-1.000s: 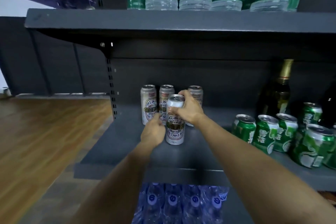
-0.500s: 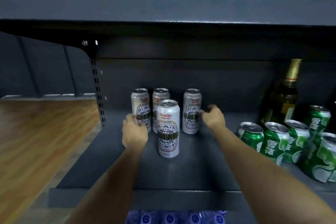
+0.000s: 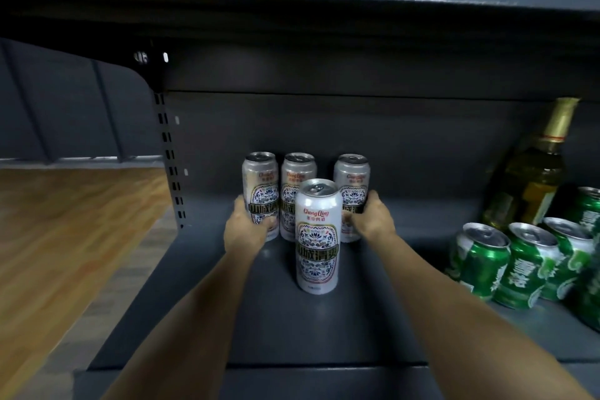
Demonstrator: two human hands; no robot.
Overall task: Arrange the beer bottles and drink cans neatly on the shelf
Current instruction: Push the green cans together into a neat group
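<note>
Both hands grip outer back cans, arms outstretched.

Tall silver metal cans [image 3: 317, 237] with a glossy printed sheen stand on a matt dark-grey painted metal shelf [image 3: 324, 328]; at three o'clock, shiny green metal cans [image 3: 483, 263], a glossy amber glass bottle [image 3: 532, 185] with gold foil

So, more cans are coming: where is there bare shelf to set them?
Bare shelf lies between the front silver can and the green cans, and left of the left hand. Crowded: the right corner round the bottle.
</note>
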